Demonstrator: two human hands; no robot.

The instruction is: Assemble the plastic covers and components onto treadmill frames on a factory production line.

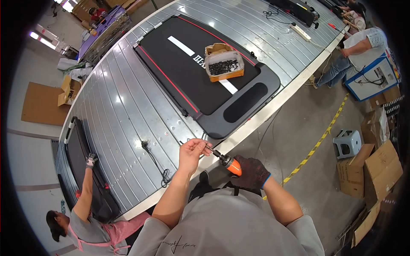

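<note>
The person stands at the near edge of the long ribbed metal conveyor table (128, 106), both forearms raised in front of the chest. The bare left hand (191, 152) is bent up at the wrist, its thumb and fingertips pinched together on the tip of a power screwdriver's bit (212, 150); whether a screw sits between them is too small to tell. The right hand (253, 171), in a dark glove with a blue cuff, is wrapped tight around the orange power screwdriver (230, 164), which slants up and left towards the table's edge, just off it and above the floor. On the table lies a black treadmill deck (188, 81) with red trim, and on it an open cardboard box of black screws (224, 63). A black cable (156, 164) lies near the table's near edge. At the left end another worker's gloved hand (91, 161) rests on a second dark unit.
</note>
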